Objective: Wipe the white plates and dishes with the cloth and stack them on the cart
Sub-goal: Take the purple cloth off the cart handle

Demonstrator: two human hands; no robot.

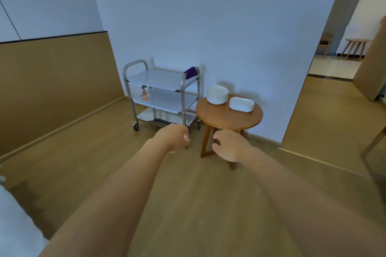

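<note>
A stack of round white plates (217,94) and a stack of rectangular white dishes (241,104) stand on a round wooden side table (221,120) against the white wall. Left of the table is a three-shelf steel cart (163,81), with a purple cloth (191,72) draped over its right handle. Both arms reach forward above the floor, well short of the table. My left hand (174,139) and my right hand (230,145) hang with loosely curled fingers and hold nothing.
An orange spray bottle (144,93) stands on the cart's middle shelf. A wood-panelled low wall runs along the left. An open doorway on the right leads to a room with a chair and a table (355,45). Wooden floor lies between me and the cart.
</note>
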